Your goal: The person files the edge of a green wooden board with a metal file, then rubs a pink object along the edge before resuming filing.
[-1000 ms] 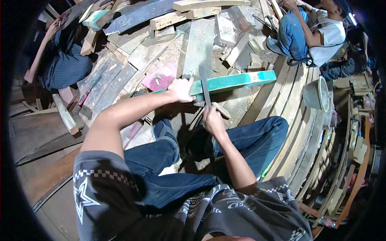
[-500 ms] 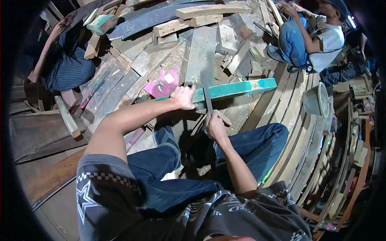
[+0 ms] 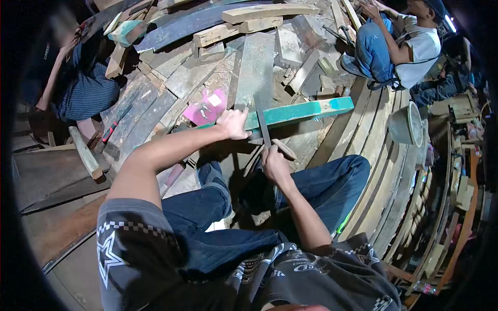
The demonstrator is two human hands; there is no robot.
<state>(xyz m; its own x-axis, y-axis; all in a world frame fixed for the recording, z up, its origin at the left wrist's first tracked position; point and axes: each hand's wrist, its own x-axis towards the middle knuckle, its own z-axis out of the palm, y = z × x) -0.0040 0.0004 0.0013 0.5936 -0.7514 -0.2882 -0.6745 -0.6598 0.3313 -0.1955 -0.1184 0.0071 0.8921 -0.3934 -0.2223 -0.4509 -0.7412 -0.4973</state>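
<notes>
A long green-painted wooden beam point(image 3: 295, 113) lies across the work area in front of me. My left hand point(image 3: 234, 124) is closed over the beam, pressing on its left part. In my right hand point(image 3: 275, 164) is the handle of a saw point(image 3: 262, 120), and its long blade crosses the beam just right of my left hand. The fingers of my right hand are wrapped round the handle. Whether the teeth are in the wood cannot be made out. A pink sheet point(image 3: 206, 107) with small pieces on it lies beyond my left forearm.
A seated person point(image 3: 399, 46) is at the upper right, another person point(image 3: 85, 93) at the upper left. A bucket point(image 3: 406, 126) stands on planks point(image 3: 358, 129) at the right. Loose timber point(image 3: 272, 12) fills the far side; a red-handled tool point(image 3: 110, 131) lies left.
My right hand and the saw have moved slightly down and left, toward me. The whole view has shifted a little; my left hand stays on the beam.
</notes>
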